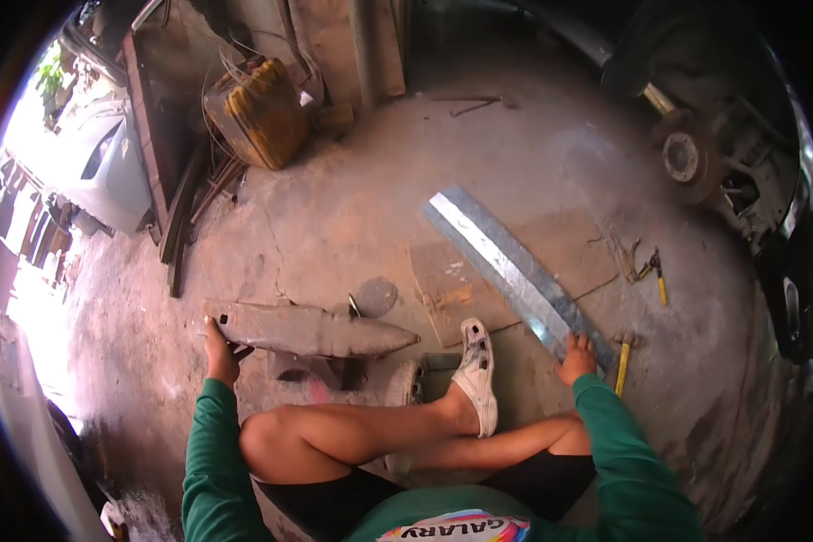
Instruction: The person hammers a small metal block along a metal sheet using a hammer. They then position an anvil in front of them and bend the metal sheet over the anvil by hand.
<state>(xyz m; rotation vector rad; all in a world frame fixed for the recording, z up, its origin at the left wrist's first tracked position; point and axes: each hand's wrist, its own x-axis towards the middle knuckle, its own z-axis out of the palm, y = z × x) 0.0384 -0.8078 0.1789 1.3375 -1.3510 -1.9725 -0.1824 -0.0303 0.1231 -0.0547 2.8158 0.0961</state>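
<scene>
My left hand [221,354] is closed on the wide left end of a dull, rusty metal piece [316,329] that tapers to a point on the right. Under that piece is a dark metal block [312,369], partly hidden by it. On the other side, my right hand [576,359] grips the near end of a long, shiny folded sheet-metal strip [515,271]. The strip slants away to the upper left, across a flat piece of cardboard [438,294]. Right beside this hand lies a hammer [623,361] with a yellow handle.
A yellow-handled tool [657,275] lies on the concrete floor at right. A dirty yellow jerrycan [260,113] stands at the back left near leaning metal lengths [182,217]. Vehicle parts with a round hub [683,157] are at the far right. My crossed legs are in front.
</scene>
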